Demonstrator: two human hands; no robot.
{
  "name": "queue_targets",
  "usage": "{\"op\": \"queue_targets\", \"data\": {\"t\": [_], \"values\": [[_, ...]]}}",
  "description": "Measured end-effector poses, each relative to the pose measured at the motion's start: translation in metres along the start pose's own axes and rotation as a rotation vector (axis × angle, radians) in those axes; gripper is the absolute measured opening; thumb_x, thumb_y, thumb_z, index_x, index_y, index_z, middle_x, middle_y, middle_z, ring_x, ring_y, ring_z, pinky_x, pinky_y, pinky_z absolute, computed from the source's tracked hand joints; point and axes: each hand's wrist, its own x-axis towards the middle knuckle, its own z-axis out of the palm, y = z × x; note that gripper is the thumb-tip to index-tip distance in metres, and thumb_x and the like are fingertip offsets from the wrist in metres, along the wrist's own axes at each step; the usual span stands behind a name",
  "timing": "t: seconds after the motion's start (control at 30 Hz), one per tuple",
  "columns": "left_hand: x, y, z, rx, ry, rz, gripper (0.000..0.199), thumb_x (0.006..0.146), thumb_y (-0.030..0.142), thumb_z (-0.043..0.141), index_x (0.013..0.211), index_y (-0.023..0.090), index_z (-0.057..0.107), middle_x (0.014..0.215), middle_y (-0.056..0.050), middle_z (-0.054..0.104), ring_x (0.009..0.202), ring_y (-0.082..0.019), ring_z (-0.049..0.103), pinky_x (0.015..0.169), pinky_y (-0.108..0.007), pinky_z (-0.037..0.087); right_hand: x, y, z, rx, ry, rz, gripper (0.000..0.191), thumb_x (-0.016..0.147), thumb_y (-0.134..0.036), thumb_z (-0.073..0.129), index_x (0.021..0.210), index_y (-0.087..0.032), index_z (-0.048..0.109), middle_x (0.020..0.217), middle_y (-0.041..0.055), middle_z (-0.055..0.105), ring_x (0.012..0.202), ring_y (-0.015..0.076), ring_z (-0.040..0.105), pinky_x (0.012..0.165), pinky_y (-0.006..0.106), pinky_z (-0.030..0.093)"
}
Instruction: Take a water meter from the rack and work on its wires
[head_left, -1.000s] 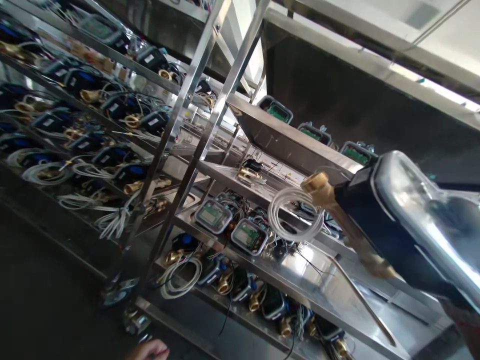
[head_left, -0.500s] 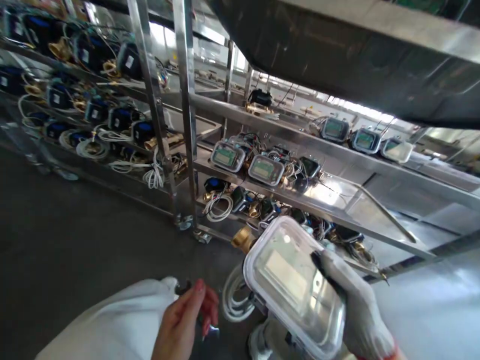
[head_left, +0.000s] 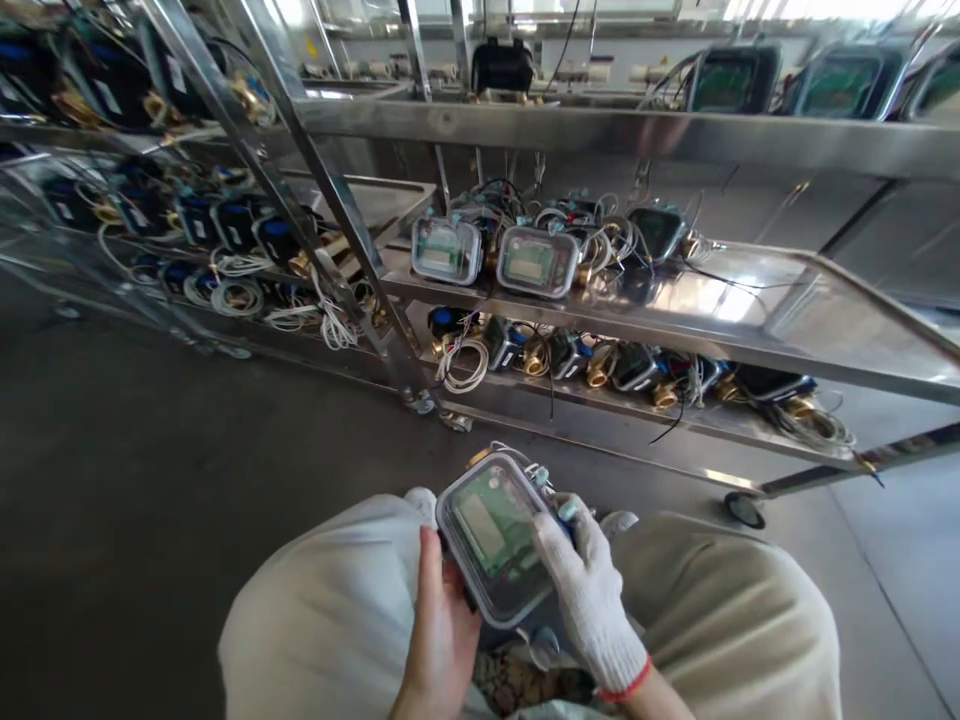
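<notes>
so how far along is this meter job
Looks done: one meter is off the rack and over the person's lap. In hand: the bare left hand cups its underside while the gloved right hand grips its right edge, clear lid up, green board showing. Apparently left: two lidded meters sit on the middle shelf, and more brass-fitted ones line the bottom shelf.

Clear-lidded meter (head_left: pixel 495 535) between bare left hand (head_left: pixel 442 630) and gloved right hand (head_left: pixel 589 595)

White glove (head_left: pixel 592 590), green circuit board (head_left: pixel 499 520)
</notes>
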Motion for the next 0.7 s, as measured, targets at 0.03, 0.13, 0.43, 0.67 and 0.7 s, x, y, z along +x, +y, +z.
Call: {"op": "queue_targets", "data": {"t": [0.03,0.13,0.43,0.67,0.7], "values": [[0.002,-0.001,0.001,0.007,0.013,0.026,0.054,0.099,0.057,0.041,0.121,0.015,0.066,0.114,-0.011,0.068,0.116,-0.03,0.059,0.1,-0.04,0.051,-0.001,0.001,0.003,-0.042,-0.021,0.004,0.064,0.077,-0.067,0.056,0.124,-0.025,0.058,0.116,0.0072,0.067,0.103,0.0288,0.062,0.089,0.042,0.05],[0.011,-0.005,0.003,0.041,0.037,0.11,0.042,0.1,0.047,0.046,0.121,0.017,0.066,0.116,-0.009,0.068,0.115,-0.028,0.059,0.102,-0.039,0.05,-0.005,0.006,0.007,-0.109,-0.089,-0.016,0.059,0.079,-0.061,0.057,0.126,-0.025,0.055,0.12,0.0071,0.064,0.109,0.0285,0.06,0.096,0.044,0.046],[0.016,0.015,-0.003,0.227,0.148,0.278,0.048,0.103,0.043,0.037,0.14,0.016,0.048,0.107,-0.012,0.071,0.103,-0.028,0.066,0.094,-0.041,0.055,0.023,0.028,-0.035,0.144,-0.324,-0.233,0.039,0.093,-0.054,0.046,0.1,-0.02,0.063,0.082,0.0013,0.064,0.074,0.0124,0.059,0.07,0.025,0.049],[0.001,0.036,0.002,0.072,0.204,0.297,0.042,0.101,0.046,0.045,0.14,0.031,0.049,0.099,0.001,0.073,0.081,-0.019,0.071,0.077,-0.024,0.06,0.07,0.125,-0.022,0.588,-0.348,0.577,0.043,0.084,-0.058,0.057,0.079,-0.015,0.059,0.057,-0.0006,0.058,0.041,0.0078,0.048,0.036,0.018,0.033],[0.0,0.036,0.002,0.073,0.206,0.307,0.039,0.101,0.045,0.043,0.138,0.032,0.052,0.098,0.003,0.073,0.081,-0.019,0.07,0.076,-0.024,0.06,0.071,0.133,-0.013,0.669,-0.436,0.681,0.043,0.085,-0.057,0.056,0.079,-0.015,0.059,0.061,0.0021,0.061,0.045,0.0086,0.052,0.037,0.018,0.035]]}}
